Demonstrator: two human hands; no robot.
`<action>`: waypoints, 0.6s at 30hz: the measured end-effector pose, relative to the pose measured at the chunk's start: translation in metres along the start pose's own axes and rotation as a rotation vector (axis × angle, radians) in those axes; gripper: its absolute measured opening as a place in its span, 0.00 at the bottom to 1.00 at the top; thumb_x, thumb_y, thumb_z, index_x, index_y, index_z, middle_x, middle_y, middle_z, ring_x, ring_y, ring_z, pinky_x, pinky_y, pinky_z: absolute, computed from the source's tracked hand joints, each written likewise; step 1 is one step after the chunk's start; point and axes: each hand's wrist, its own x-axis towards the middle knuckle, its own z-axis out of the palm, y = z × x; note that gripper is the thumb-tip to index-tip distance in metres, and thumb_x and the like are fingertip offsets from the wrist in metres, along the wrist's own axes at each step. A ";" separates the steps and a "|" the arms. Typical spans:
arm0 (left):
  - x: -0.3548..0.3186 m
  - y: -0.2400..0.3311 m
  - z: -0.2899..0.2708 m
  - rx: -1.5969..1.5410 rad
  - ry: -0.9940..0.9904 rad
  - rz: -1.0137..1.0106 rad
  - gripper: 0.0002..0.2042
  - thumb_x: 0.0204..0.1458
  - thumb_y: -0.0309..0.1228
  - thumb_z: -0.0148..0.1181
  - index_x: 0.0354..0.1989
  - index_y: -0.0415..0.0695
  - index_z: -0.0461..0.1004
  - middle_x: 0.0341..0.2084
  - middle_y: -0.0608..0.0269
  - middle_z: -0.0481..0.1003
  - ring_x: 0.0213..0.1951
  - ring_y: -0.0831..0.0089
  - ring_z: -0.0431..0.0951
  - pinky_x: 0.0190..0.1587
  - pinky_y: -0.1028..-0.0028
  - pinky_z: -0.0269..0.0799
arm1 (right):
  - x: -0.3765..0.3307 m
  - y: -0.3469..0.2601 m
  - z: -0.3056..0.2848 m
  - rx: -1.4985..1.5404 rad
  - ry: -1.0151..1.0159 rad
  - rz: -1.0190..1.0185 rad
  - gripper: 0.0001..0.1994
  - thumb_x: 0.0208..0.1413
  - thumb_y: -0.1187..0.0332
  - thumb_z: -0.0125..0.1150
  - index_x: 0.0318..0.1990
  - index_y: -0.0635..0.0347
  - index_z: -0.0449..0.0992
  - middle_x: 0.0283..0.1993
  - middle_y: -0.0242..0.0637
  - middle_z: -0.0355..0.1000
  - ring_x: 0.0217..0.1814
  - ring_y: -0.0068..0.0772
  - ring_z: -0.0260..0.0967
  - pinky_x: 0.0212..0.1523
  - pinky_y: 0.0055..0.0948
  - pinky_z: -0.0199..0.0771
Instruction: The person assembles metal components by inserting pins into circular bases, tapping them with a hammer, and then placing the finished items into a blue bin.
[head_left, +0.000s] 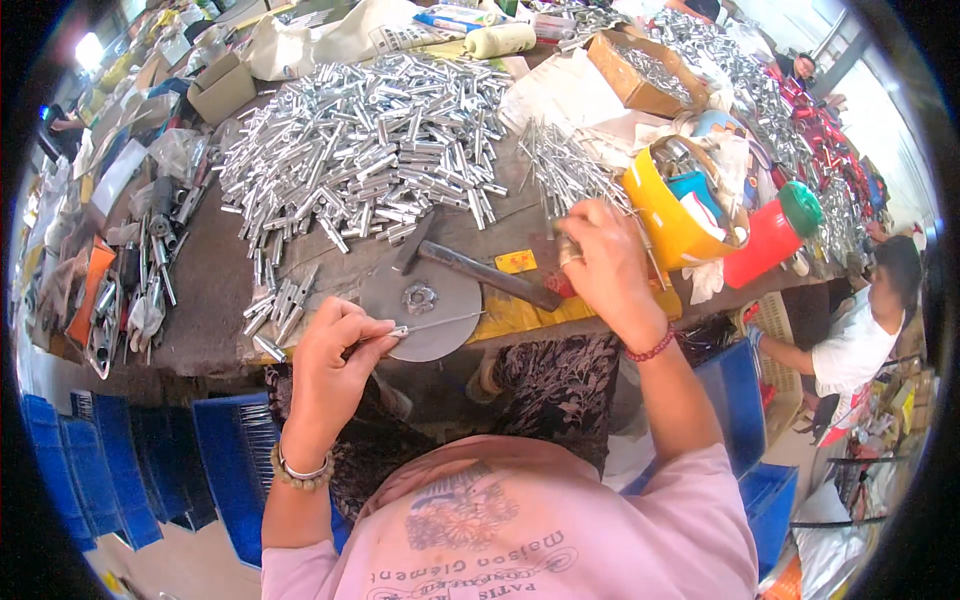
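Pinching with left hand (pixel 345 345), thumb to fingertips, a slim, straight, silvery rod (pixel 445 321), held over a round grey disc (pixel 455 295), reaching forward with right hand (pixel 606 258), curled-fingered near loose metal pins (pixel 565 165), grasp there impossible to tell

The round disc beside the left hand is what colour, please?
The round disc is grey, showing best in the head view.

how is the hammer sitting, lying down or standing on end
Lying down: the hammer stretches sideways, its handle crossing the upper edge of the grey disc and ending near the right hand.
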 end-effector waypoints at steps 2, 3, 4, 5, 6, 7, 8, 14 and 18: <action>-0.002 0.001 0.000 -0.044 -0.017 -0.058 0.09 0.52 0.17 0.74 0.41 0.38 0.87 0.34 0.64 0.73 0.38 0.73 0.75 0.41 0.74 0.69 | -0.001 -0.004 -0.001 0.036 -0.004 -0.023 0.09 0.51 0.74 0.69 0.41 0.58 0.86 0.49 0.39 0.78 0.57 0.46 0.75 0.58 0.46 0.71; -0.002 0.002 -0.001 -0.045 -0.015 -0.057 0.09 0.52 0.17 0.74 0.41 0.38 0.87 0.34 0.64 0.73 0.38 0.73 0.75 0.41 0.74 0.69 | 0.000 -0.003 -0.002 0.055 0.016 0.018 0.10 0.51 0.74 0.69 0.42 0.57 0.86 0.48 0.38 0.78 0.57 0.46 0.75 0.58 0.46 0.71; -0.003 0.003 -0.001 -0.041 -0.014 -0.062 0.09 0.52 0.17 0.74 0.41 0.38 0.87 0.34 0.64 0.73 0.38 0.72 0.75 0.41 0.74 0.69 | 0.001 -0.002 -0.003 0.074 0.035 0.059 0.10 0.51 0.74 0.68 0.42 0.57 0.86 0.47 0.38 0.79 0.56 0.46 0.75 0.58 0.46 0.71; -0.002 0.004 -0.001 -0.039 -0.014 -0.066 0.09 0.52 0.17 0.74 0.41 0.38 0.87 0.34 0.64 0.73 0.38 0.72 0.75 0.41 0.74 0.69 | 0.001 -0.001 -0.006 0.011 0.086 0.067 0.11 0.51 0.74 0.68 0.43 0.57 0.85 0.45 0.38 0.79 0.55 0.47 0.75 0.57 0.46 0.71; -0.002 0.003 -0.001 -0.040 -0.014 -0.064 0.09 0.52 0.17 0.74 0.41 0.38 0.87 0.34 0.64 0.73 0.38 0.72 0.75 0.41 0.74 0.69 | 0.002 0.003 -0.006 0.008 0.087 0.067 0.11 0.51 0.74 0.68 0.43 0.57 0.85 0.45 0.38 0.79 0.55 0.47 0.75 0.57 0.46 0.71; -0.002 0.003 -0.001 -0.015 -0.004 -0.028 0.09 0.52 0.18 0.75 0.41 0.39 0.87 0.34 0.63 0.74 0.36 0.71 0.76 0.39 0.73 0.71 | 0.002 0.009 -0.004 -0.028 0.096 0.058 0.11 0.50 0.74 0.68 0.43 0.57 0.85 0.45 0.38 0.79 0.55 0.47 0.75 0.57 0.47 0.72; -0.002 0.002 -0.001 0.012 0.006 0.008 0.09 0.52 0.19 0.76 0.42 0.39 0.87 0.33 0.62 0.75 0.34 0.70 0.78 0.37 0.73 0.73 | 0.002 0.014 -0.003 -0.063 0.105 0.050 0.12 0.50 0.74 0.68 0.43 0.57 0.85 0.45 0.38 0.79 0.54 0.47 0.75 0.57 0.47 0.72; -0.002 0.002 -0.001 0.018 0.011 -0.007 0.09 0.52 0.18 0.75 0.41 0.39 0.86 0.33 0.62 0.75 0.34 0.69 0.78 0.37 0.72 0.73 | 0.007 0.021 -0.013 -0.194 0.051 0.091 0.11 0.49 0.75 0.67 0.42 0.58 0.85 0.45 0.39 0.78 0.53 0.48 0.75 0.56 0.48 0.72; 0.006 0.007 0.005 -0.012 -0.006 0.059 0.08 0.52 0.17 0.74 0.40 0.38 0.86 0.33 0.61 0.75 0.34 0.69 0.77 0.37 0.72 0.72 | 0.009 0.015 -0.015 -0.136 0.167 -0.061 0.11 0.50 0.72 0.67 0.42 0.60 0.84 0.46 0.42 0.78 0.55 0.48 0.75 0.55 0.49 0.73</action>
